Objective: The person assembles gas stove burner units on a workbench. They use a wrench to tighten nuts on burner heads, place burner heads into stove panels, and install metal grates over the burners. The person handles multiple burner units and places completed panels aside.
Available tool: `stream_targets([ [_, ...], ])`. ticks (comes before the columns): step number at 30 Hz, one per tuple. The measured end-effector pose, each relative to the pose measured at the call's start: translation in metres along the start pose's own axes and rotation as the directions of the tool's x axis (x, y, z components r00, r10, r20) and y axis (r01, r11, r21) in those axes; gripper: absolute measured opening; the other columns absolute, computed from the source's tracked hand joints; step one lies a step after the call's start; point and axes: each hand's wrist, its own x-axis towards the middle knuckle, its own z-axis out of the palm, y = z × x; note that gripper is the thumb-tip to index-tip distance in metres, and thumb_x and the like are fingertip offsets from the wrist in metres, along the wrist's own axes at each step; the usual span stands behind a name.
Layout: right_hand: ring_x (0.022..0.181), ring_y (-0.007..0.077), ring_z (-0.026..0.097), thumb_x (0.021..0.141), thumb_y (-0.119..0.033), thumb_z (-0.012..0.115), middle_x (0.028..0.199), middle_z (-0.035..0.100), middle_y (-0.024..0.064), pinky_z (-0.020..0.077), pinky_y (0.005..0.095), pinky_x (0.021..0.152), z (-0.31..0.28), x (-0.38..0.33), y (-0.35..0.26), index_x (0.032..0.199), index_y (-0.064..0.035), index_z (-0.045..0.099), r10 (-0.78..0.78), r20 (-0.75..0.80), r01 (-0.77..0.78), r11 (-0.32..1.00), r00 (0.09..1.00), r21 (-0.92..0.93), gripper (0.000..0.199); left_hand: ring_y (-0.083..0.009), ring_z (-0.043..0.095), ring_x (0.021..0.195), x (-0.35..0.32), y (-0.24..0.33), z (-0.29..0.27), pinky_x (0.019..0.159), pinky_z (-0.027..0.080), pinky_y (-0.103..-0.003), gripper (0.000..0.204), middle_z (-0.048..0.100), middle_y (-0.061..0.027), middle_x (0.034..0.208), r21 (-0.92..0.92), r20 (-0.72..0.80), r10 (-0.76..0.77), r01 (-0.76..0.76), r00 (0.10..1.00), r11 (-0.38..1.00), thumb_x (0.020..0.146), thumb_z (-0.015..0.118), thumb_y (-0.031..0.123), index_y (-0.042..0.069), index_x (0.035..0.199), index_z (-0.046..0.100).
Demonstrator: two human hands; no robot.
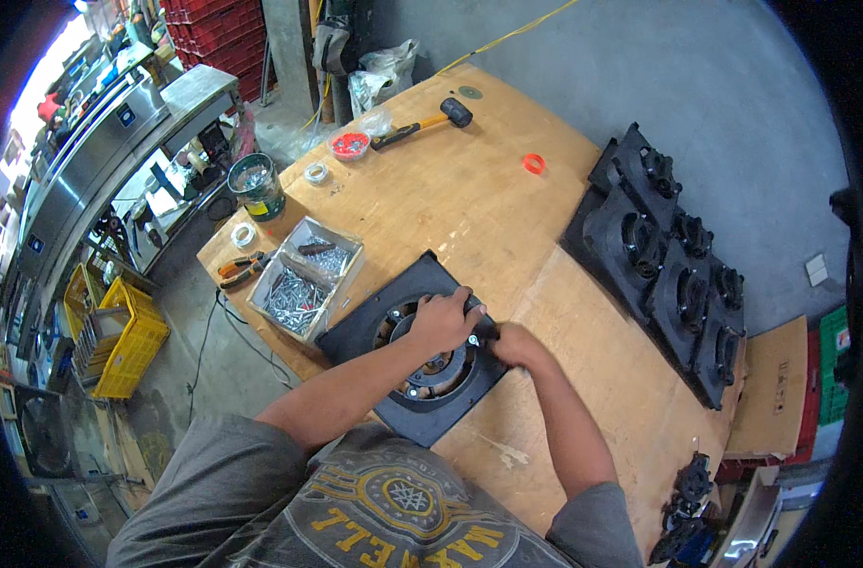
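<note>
A black square plate with a round, ring-shaped centre lies on the wooden table in front of me. A dark, rounded part sits over the right side of its ring; its kind is not clear. My left hand reaches across the ring with fingers curled over this part's left side. Against its right end, near the plate's right edge, my right hand is closed, its fingers mostly hidden. Small bright screw heads show on the ring.
Left of the plate stands a divided box of screws, with orange-handled pliers beside it. Farther back are a bucket, a tub of red pieces, a mallet and an orange ring. Several black assemblies line the table's right side.
</note>
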Motion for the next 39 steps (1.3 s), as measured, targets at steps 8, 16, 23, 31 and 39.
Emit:
stream_targets([
  [8,0.066,0.027,0.067,0.1,-0.033,0.054,0.082,0.069,0.0164,0.053,0.0416,0.066,0.076,-0.017,0.028,0.101,0.0006,0.066,0.205,-0.097,-0.101,0.775,0.974,0.623,0.035,-0.0439,0.06,0.112,0.001,0.006,-0.008,0.104,0.036,-0.06,0.081,0.065,-0.0271,0.113,0.085,0.143,-0.034,0.022,0.989,0.996,0.078,0.072,0.045,0.008,0.142,0.04],
  [16,0.09,0.0405,0.067,0.09,-0.034,0.063,0.095,0.07,0.0218,0.0517,0.0473,0.079,0.008,-0.017,0.021,0.101,-0.0051,0.072,-0.069,-0.186,0.07,0.998,0.98,0.001,0.032,-0.0416,0.054,0.123,0.006,0.009,-0.015,0.11,0.029,-0.06,0.096,0.062,-0.0238,0.123,0.076,0.247,-0.069,0.052,0.967,0.996,0.071,0.078,0.04,0.009,0.149,0.031],
  [23,0.093,0.0372,0.068,0.086,-0.036,0.068,0.097,0.072,0.0179,0.0528,0.0472,0.08,-0.007,-0.007,-0.004,0.1,-0.0088,0.074,-0.031,-0.155,0.0,0.98,0.987,-0.199,0.031,-0.0428,0.054,0.124,0.007,-0.001,-0.004,0.11,0.03,-0.059,0.105,0.06,-0.0251,0.128,0.113,0.232,-0.072,0.046,0.97,0.993,0.069,0.079,0.057,0.012,0.15,0.031],
  [31,0.1,0.0386,0.066,0.092,-0.035,0.061,0.106,0.069,0.0229,0.0509,0.0454,0.088,0.014,0.001,0.008,0.109,-0.0055,0.07,0.009,-0.048,-0.015,0.992,0.999,-0.127,0.035,-0.0404,0.054,0.125,0.007,0.006,-0.006,0.111,0.029,-0.06,0.098,0.061,-0.0234,0.126,0.114,0.264,-0.104,0.076,0.959,0.991,0.071,0.08,0.042,0.013,0.149,0.03],
  [39,0.071,0.0278,0.068,0.101,-0.024,0.048,0.087,0.07,0.0155,0.0532,0.0421,0.069,0.078,-0.025,0.008,0.113,0.0036,0.061,0.159,0.085,-0.153,0.482,0.984,0.863,0.033,-0.0402,0.053,0.125,0.007,0.006,-0.009,0.111,0.029,-0.061,0.094,0.062,-0.0233,0.125,0.083,0.264,-0.1,0.081,0.959,0.993,0.071,0.081,0.034,0.013,0.149,0.031],
])
